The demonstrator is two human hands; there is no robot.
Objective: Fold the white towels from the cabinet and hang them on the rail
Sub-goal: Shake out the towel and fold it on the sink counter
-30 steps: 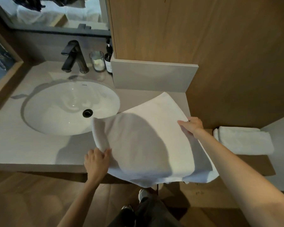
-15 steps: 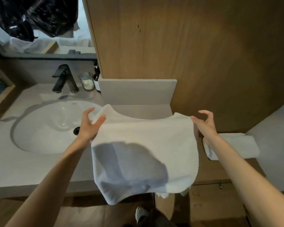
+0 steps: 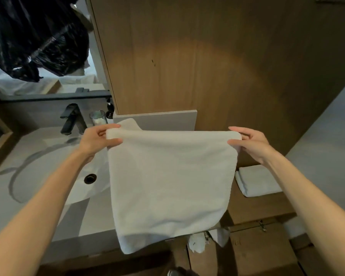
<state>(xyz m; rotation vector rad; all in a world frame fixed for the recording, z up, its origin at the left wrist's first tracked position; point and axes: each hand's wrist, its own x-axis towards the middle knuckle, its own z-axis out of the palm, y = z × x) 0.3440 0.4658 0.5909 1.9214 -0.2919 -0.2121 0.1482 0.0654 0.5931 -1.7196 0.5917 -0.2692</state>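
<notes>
**Towel up, corners pinched**

Centre frame, the white towel (image 3: 170, 176) hangs doubled in the air before the wooden panel (image 3: 207, 66) — left hand (image 3: 97, 140) pinching its upper-left corner, right hand (image 3: 249, 144) pinching the upper-right. Soft, light, floppy cloth, I'd say — it wants holding at the top corners, kept taut. A second folded towel (image 3: 255, 181) waits at right.

Folded towel (image 3: 257, 180) on wooden ledge (image 3: 259, 208)

Dim, warm light. A soft yellowish pool glows on the wooden panel (image 3: 207, 66) at upper centre; the corners go dark. The mirror (image 3: 48, 86) at upper left is cooler and brighter. Curved shadows cross the counter (image 3: 0, 196) at left. The towel (image 3: 171, 176) is evenly lit. Lines bow at the edges, and detail is slightly soft.
</notes>
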